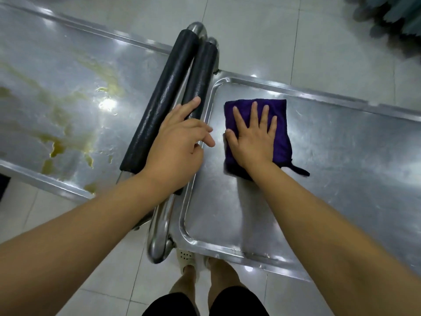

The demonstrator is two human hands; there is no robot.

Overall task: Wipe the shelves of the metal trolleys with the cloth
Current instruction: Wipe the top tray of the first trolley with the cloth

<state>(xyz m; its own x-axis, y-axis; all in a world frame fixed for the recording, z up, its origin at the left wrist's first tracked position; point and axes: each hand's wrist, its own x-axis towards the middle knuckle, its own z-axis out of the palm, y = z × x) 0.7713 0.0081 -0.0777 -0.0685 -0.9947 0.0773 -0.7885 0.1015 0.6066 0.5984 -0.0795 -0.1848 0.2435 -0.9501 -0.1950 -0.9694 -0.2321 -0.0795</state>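
Observation:
Two metal trolleys stand handle to handle. The right trolley's top shelf (341, 169) is shiny steel with a raised rim. A folded purple cloth (281, 124) lies flat near its left end. My right hand (252, 137) presses flat on the cloth, fingers straight and spread. My left hand (177, 149) rests on the black padded handle (198, 78) of the right trolley, fingers loosely bent over it. The left trolley's shelf (68, 65) bears yellowish-green smears and drops (57, 149).
A second black padded handle (164, 99) belongs to the left trolley and lies beside the first. Pale floor tiles (262, 30) surround both trolleys. My feet in light shoes (186, 256) stand below the shelf's near corner. Dark objects (391, 19) sit at the top right.

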